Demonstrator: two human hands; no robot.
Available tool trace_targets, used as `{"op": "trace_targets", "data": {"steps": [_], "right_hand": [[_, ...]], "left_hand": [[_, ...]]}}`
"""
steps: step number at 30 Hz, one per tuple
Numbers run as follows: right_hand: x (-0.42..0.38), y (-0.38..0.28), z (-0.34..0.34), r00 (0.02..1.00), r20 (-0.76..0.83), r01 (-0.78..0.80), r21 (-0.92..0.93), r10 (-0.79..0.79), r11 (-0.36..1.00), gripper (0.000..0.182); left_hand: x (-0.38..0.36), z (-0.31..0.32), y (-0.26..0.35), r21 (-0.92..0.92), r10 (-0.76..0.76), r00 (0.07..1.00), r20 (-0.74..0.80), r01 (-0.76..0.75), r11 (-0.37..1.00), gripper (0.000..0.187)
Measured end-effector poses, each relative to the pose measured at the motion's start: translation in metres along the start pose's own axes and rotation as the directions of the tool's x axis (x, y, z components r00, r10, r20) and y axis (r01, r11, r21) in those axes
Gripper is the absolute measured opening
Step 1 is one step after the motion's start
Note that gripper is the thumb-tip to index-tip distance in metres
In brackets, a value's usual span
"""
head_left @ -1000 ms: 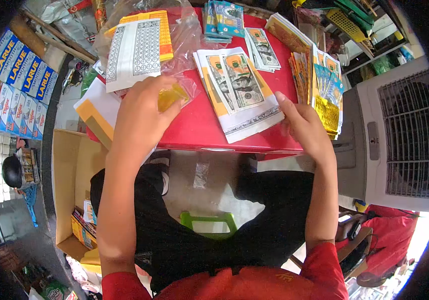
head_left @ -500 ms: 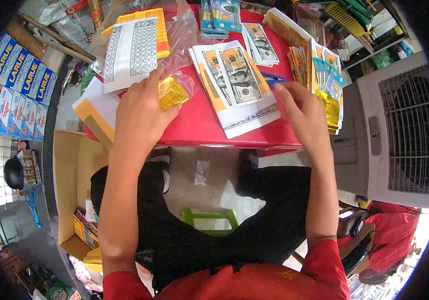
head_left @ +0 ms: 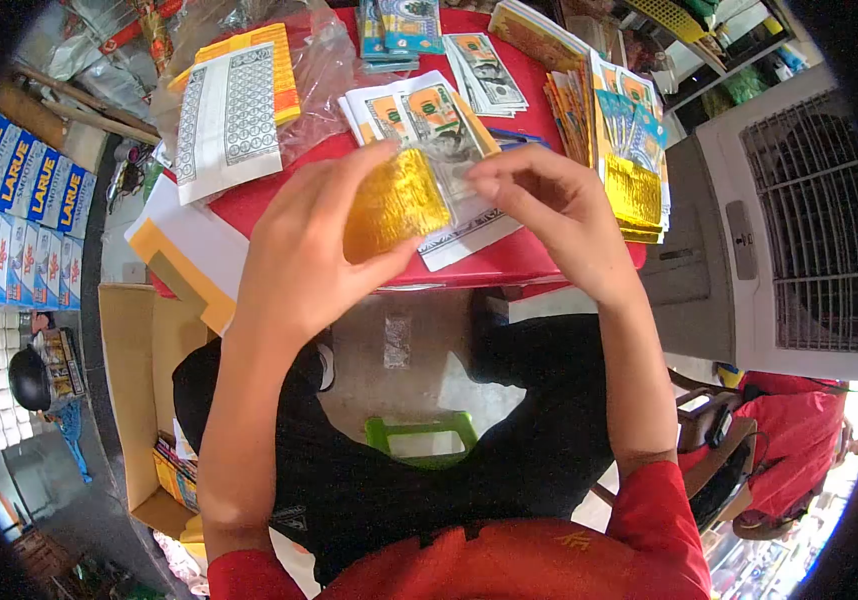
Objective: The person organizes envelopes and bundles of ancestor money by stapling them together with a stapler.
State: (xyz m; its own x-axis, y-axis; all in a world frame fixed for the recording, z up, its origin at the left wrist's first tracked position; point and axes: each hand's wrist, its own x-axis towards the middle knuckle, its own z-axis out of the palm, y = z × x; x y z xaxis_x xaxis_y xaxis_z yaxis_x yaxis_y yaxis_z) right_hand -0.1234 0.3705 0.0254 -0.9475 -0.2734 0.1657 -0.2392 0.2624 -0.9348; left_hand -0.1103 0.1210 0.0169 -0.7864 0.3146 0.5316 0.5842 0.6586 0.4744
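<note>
My left hand (head_left: 314, 235) grips a shiny gold foil paper packet (head_left: 397, 205), thumb below and fingers above, over the table's front part. Clear plastic shows along the packet's right edge. Close to that edge is my right hand (head_left: 554, 205), its thumb and forefinger pinched together; what lies between them is too small to make out. Behind and below the packet lies a white paper stack topped with printed dollar-style notes (head_left: 434, 115), partly covered by the packet and my hands.
The red table (head_left: 249, 205) carries a patterned white sheet on orange papers (head_left: 234, 120), blue note bundles (head_left: 399, 30), more dollar-style notes (head_left: 484, 75) and a fanned paper bundle (head_left: 629, 130). A cardboard box (head_left: 134, 390) stands left; a grey air cooler (head_left: 779, 230) stands right.
My left hand has moved right and lifted the gold packet in front of the note stack. My right hand has moved left to the packet's edge, its fingers closing. The whole view has shifted slightly.
</note>
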Motion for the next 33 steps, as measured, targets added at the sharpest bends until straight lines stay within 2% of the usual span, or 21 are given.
{"op": "trace_targets", "data": {"steps": [2, 4, 5, 7, 9, 12, 18, 22, 27, 29, 33], "right_hand": [[0.0, 0.001, -0.002, 0.999, 0.037, 0.024, 0.009, -0.024, 1.0, 0.022], [0.0, -0.002, -0.005, 0.984, 0.146, -0.101, -0.004, 0.101, 0.995, 0.021], [0.0, -0.003, -0.005, 0.985, 0.138, -0.099, -0.007, 0.099, 0.995, 0.021], [0.001, -0.004, -0.007, 0.979, 0.149, -0.159, 0.133, 0.139, 0.978, 0.025], [0.0, -0.008, -0.014, 0.977, 0.158, -0.16, 0.112, 0.141, 0.981, 0.029], [0.001, -0.003, -0.01, 0.991, 0.132, -0.048, 0.104, 0.034, 0.993, 0.025], [0.0, -0.002, -0.014, 0.985, 0.151, -0.097, 0.087, 0.084, 0.991, 0.023], [0.0, -0.002, -0.018, 0.98, 0.159, -0.139, 0.138, 0.117, 0.981, 0.022], [0.001, -0.009, -0.021, 0.985, 0.164, -0.073, 0.075, 0.06, 0.994, 0.021], [0.0, -0.006, -0.019, 0.986, 0.156, -0.091, 0.172, 0.064, 0.981, 0.02], [-0.001, -0.012, -0.018, 0.99, 0.123, -0.077, 0.113, 0.063, 0.991, 0.02]], "left_hand": [[-0.001, 0.003, 0.001, -0.035, 0.044, 0.999, 0.018, -0.043, 0.998, 0.069], [-0.001, 0.003, 0.003, -0.02, 0.07, 0.997, 0.025, -0.069, 0.997, 0.069], [0.0, 0.003, 0.004, -0.007, 0.096, 0.995, 0.031, -0.096, 0.995, 0.069], [0.001, 0.002, 0.007, -0.007, 0.09, 0.996, 0.027, -0.09, 0.996, 0.069], [0.003, 0.002, 0.011, -0.021, 0.097, 0.995, 0.014, -0.097, 0.995, 0.068], [0.002, 0.001, 0.015, -0.002, 0.038, 0.999, 0.019, -0.038, 0.999, 0.066], [0.003, 0.001, 0.016, 0.054, 0.191, 0.982, -0.006, -0.19, 0.98, 0.063], [0.004, 0.002, 0.016, 0.032, 0.191, 0.982, -0.013, -0.19, 0.981, 0.063], [0.005, 0.0, 0.018, 0.015, 0.214, 0.977, -0.017, -0.213, 0.977, 0.065], [0.006, -0.001, 0.019, 0.005, 0.207, 0.978, -0.031, -0.207, 0.978, 0.065], [0.006, -0.002, 0.018, -0.009, 0.21, 0.977, -0.036, -0.21, 0.978, 0.065]]}}
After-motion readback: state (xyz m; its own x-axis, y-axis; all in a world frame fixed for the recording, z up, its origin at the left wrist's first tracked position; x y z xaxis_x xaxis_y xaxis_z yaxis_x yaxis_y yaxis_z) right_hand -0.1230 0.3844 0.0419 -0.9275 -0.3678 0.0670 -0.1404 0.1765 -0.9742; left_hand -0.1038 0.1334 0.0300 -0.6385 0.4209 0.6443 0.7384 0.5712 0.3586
